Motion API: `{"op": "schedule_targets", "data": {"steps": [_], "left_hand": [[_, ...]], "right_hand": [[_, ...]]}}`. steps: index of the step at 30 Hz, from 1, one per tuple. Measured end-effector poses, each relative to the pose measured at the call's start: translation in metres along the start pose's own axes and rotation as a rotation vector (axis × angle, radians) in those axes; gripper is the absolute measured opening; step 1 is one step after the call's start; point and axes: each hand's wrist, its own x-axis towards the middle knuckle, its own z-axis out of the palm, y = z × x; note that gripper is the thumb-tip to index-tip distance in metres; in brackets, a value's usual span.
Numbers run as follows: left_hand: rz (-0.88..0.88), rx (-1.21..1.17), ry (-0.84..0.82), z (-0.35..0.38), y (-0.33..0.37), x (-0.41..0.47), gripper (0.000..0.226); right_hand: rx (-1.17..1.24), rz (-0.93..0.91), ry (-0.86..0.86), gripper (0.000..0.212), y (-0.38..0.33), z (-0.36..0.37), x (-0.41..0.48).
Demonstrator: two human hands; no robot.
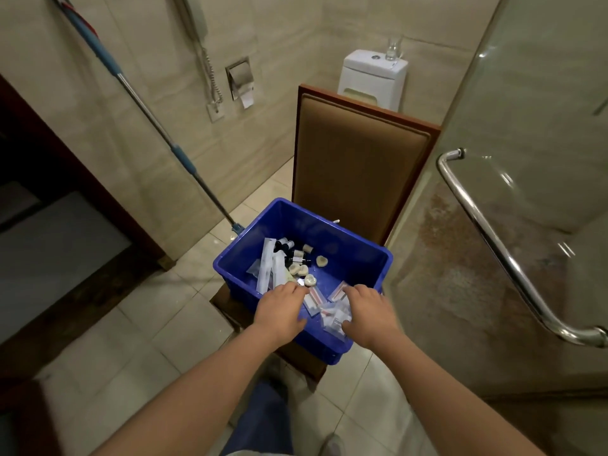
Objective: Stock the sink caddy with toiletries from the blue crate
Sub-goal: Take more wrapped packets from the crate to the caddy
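Our right hand (368, 312) curls its grip round clear sachets (330, 315) at the near edge of the blue crate (312, 225). For our left hand (283, 309) we cannot tell the grip. We judge the sachets light, soft and slippery, best pinched by their sealed edges.

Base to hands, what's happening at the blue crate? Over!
Both in blue crate: left hand and right hand on clear packets, hold unclear. Crate sits on chair. No sink caddy in view, nothing blocking.

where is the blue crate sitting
Centre of the head view, the blue crate sits on the chair, in front of its padded back, mop handle to its left.
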Motion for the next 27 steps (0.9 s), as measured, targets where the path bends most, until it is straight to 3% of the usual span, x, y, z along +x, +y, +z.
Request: {"op": "schedule_targets", "data": {"steps": [15,27], "left_hand": [[0.232,0.053,-0.370,0.041,-0.068,0.170,0.062],[0.283,-0.035,-0.594,0.133,-0.093,0.238,0.060]], "right_hand": [[0.249,0.382,-0.244,0.067,0.012,0.050,0.122],[0.445,0.642,-0.381,0.066,0.025,0.145,0.187]]}}
